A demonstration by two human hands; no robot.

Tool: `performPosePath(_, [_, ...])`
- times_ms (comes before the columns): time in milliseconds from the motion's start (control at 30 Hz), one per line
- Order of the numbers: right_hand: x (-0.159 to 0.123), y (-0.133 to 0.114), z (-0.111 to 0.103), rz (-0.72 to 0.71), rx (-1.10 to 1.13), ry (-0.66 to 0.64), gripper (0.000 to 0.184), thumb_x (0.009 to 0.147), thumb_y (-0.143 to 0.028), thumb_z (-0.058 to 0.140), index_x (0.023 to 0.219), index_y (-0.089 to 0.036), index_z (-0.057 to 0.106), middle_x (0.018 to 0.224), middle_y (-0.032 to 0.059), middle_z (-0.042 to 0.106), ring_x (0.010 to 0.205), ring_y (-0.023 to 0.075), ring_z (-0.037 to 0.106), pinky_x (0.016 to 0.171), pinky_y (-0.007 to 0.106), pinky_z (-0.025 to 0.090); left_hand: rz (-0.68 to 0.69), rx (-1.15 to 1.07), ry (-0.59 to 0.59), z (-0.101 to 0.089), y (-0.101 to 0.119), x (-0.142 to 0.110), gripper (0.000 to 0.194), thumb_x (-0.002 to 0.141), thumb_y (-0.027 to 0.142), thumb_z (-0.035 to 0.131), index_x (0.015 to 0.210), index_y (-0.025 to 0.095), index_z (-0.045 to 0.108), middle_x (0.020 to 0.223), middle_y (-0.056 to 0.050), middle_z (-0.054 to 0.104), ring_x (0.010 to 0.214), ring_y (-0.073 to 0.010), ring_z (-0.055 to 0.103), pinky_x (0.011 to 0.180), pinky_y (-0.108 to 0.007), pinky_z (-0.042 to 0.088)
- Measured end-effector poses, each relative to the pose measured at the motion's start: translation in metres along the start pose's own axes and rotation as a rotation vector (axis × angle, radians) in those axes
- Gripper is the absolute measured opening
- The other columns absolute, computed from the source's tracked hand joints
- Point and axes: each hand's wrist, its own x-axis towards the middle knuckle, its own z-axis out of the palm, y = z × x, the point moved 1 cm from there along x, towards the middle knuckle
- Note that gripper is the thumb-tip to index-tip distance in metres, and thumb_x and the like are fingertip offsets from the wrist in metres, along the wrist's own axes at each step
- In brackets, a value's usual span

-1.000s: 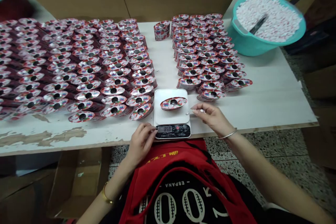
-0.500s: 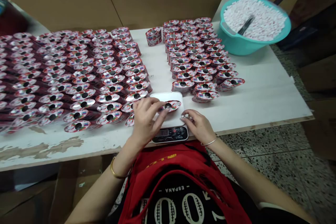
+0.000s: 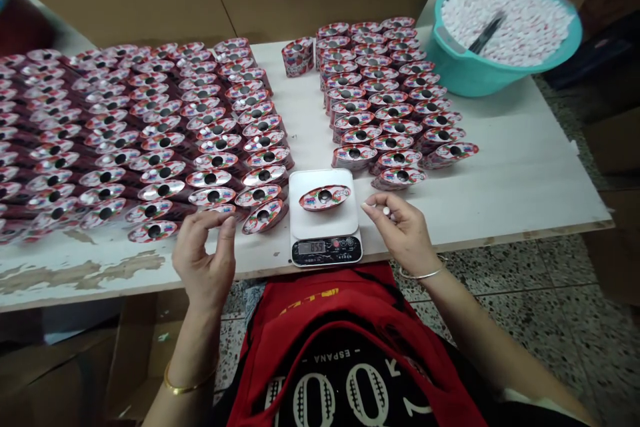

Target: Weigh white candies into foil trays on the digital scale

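A red-and-white printed oval pouch (image 3: pixel 325 197) with a round dark opening stands alone on a white digital scale (image 3: pixel 324 230). The scale's display is lit, with digits like 859. My right hand (image 3: pixel 403 227) is beside the scale's right edge, its curled fingers pinching a few small white pellets. Left of the scale, my left hand (image 3: pixel 207 260) hovers at the front of the pouch rows, fingers bent and thumb apart. Nothing shows in it. Its fingertips partly cover one pouch (image 3: pixel 220 209); whether they touch it I cannot tell.
Dense rows of similar pouches (image 3: pixel 165 140) fill the table's left side. Another block of pouches (image 3: pixel 380 107) stands behind and right of the scale. A turquoise basin (image 3: pixel 480 77) of white pellets (image 3: pixel 520 20), with a dark scoop handle (image 3: pixel 487 32), sits at the back right.
My left hand has let go of the pouch on the scale and moved left. My right hand has drawn slightly right with white pellets in its fingers. The camera view has shifted a little.
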Motion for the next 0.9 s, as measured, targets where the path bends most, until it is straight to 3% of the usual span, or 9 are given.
performPosePath(167, [0.025, -0.033, 0.019, -0.175, -0.03, -0.09, 0.012, 0.091, -0.025, 0.058, 0.088, -0.016, 0.065, 0.086, 0.0028, 0.067, 0.075, 0.0115, 0.057, 0.069, 0.025, 0.042, 0.035, -0.034, -0.026, 0.006, 0.01, 0.001, 0.006, 0.086, 0.02, 0.063, 0.091, 0.02, 0.066, 0.088, -0.004, 0.063, 0.086, -0.0164, 0.06, 0.082, -0.034, 0.046])
performPosePath(300, [0.032, -0.033, 0.023, -0.215, -0.099, -0.199, 0.015, 0.093, -0.022, 0.054, 0.093, -0.016, 0.067, 0.093, 0.0057, 0.07, 0.087, 0.015, 0.062, 0.079, 0.03, 0.046, 0.05, -0.024, -0.055, 0.01, 0.016, 0.0, 0.005, 0.085, 0.021, 0.063, 0.09, 0.02, 0.065, 0.087, -0.003, 0.064, 0.085, -0.0164, 0.06, 0.084, -0.035, 0.045])
performPosePath(433, [0.026, -0.016, 0.011, -0.142, 0.025, -0.069, 0.017, 0.093, -0.026, 0.056, 0.097, -0.017, 0.07, 0.097, 0.0056, 0.071, 0.091, 0.0154, 0.065, 0.083, 0.031, 0.05, 0.056, -0.033, -0.08, 0.015, 0.015, -0.001, 0.004, 0.086, 0.02, 0.063, 0.089, 0.02, 0.065, 0.086, -0.003, 0.064, 0.085, -0.0159, 0.06, 0.082, -0.033, 0.045])
performPosePath(533, [0.022, -0.007, 0.008, -0.084, 0.119, -0.067, 0.018, 0.092, -0.029, 0.058, 0.097, -0.017, 0.071, 0.096, 0.0049, 0.072, 0.09, 0.0153, 0.066, 0.083, 0.032, 0.052, 0.065, -0.054, -0.1, 0.021, 0.017, 0.002, 0.004, 0.086, 0.021, 0.063, 0.089, 0.02, 0.065, 0.087, -0.003, 0.064, 0.084, -0.0155, 0.06, 0.081, -0.032, 0.045])
performPosePath(767, [0.02, -0.01, 0.014, -0.11, 0.041, -0.008, 0.021, 0.093, -0.026, 0.055, 0.104, -0.017, 0.07, 0.104, 0.0073, 0.071, 0.097, 0.0172, 0.064, 0.088, 0.034, 0.05, 0.091, -0.065, -0.113, 0.03, 0.027, 0.01, 0.006, 0.087, 0.023, 0.062, 0.091, 0.021, 0.065, 0.087, -0.003, 0.065, 0.085, -0.0159, 0.06, 0.081, -0.032, 0.046])
performPosePath(900, [0.015, -0.001, 0.009, 0.066, 0.123, 0.008, 0.024, 0.093, -0.033, 0.055, 0.104, -0.017, 0.069, 0.094, 0.0054, 0.069, 0.078, 0.0135, 0.061, 0.071, 0.028, 0.049, 0.061, -0.03, -0.126, 0.027, 0.023, 0.01, 0.008, 0.087, 0.025, 0.061, 0.092, 0.021, 0.065, 0.087, -0.003, 0.065, 0.085, -0.0161, 0.06, 0.081, -0.033, 0.047])
